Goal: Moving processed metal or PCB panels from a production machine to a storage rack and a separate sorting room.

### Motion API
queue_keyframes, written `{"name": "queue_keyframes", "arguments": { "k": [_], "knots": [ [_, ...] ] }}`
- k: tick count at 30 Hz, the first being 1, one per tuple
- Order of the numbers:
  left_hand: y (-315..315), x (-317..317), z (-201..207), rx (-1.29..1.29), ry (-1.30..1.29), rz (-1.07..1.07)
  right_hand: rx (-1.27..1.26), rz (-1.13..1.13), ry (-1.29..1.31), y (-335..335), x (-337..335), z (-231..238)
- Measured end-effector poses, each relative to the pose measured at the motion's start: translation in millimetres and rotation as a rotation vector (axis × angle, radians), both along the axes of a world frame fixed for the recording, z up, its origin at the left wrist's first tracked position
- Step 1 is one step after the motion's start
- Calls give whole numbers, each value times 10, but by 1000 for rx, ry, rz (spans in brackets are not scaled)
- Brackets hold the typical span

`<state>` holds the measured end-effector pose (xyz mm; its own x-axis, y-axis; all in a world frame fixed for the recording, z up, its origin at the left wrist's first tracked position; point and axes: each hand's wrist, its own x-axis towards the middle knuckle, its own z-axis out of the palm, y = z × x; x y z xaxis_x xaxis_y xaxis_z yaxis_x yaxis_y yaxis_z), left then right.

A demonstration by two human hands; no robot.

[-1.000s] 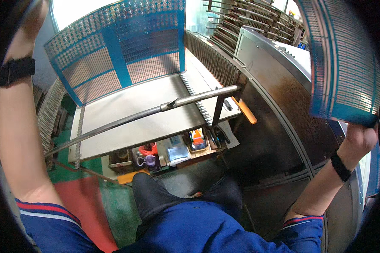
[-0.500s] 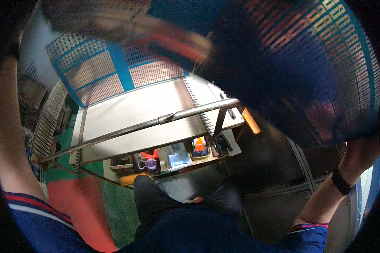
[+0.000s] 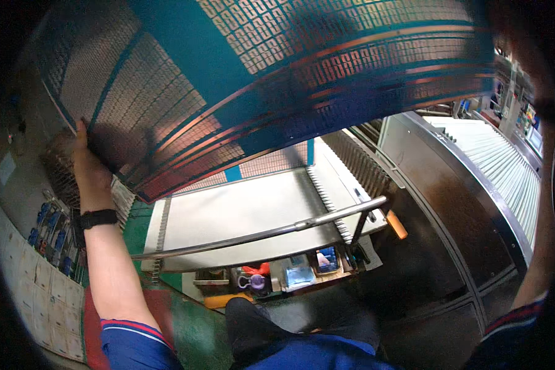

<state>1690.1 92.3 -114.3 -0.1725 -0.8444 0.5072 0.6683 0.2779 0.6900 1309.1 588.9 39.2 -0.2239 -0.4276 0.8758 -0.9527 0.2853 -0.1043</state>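
A large blue-green circuit board panel (image 3: 191, 58) with copper-coloured patterns spans the upper part of the view, raised and tilted above the table. My left hand (image 3: 92, 163) is closed on its lower left edge, thumb on the face towards me and the other fingers hidden behind. My right forearm (image 3: 530, 277) rises along the right rim, beside the panel's right end; its hand is lost in the dark there, so its fingers do not show. Past the raised panel's lower edge, a similar panel (image 3: 271, 165) stands upright at the back of a white board (image 3: 228, 206).
A metal bar (image 3: 265, 231) crosses in front of the white board, beside rows of upright pins (image 3: 330, 206). Below, a shelf holds a purple-handled item (image 3: 251, 282) and small boxes. Dark machine covers (image 3: 438, 179) and a white roller conveyor (image 3: 496, 157) lie to the right.
The raised panel has swung from the upper right across the top of the view and is less blurred. My left hand now shows on its edge; my right hand has gone from its lower edge.
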Motion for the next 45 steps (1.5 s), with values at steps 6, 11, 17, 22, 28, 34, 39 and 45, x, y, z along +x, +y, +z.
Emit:
{"name": "queue_keyframes", "arguments": {
  "k": [6,11,17,22,28,34,39,45],
  "knots": [
    [-382,-98,-81,46,31,79,59,391,-534,-53,-65,-776],
    [-532,60,-172,62,-17,132,95,397,-400,-282,35,-907],
    [-785,75,-188,76,3,96,75,402,-405,-467,-64,-765],
    [-889,7,-127,79,25,28,82,341,-337,-608,-155,-615],
    [-1412,167,-179,-4,-37,-73,35,230,-129,-1002,-256,-696],
    [-1298,-408,30,-75,36,187,-2,79,-105,-1075,-909,-899],
    [-1687,-487,1,-146,-233,226,-35,63,-165,-1654,-1249,-1101],
    [-2200,-618,-139,-172,-190,58,-14,123,-339,-2171,-1386,-1573]
  ]
}}
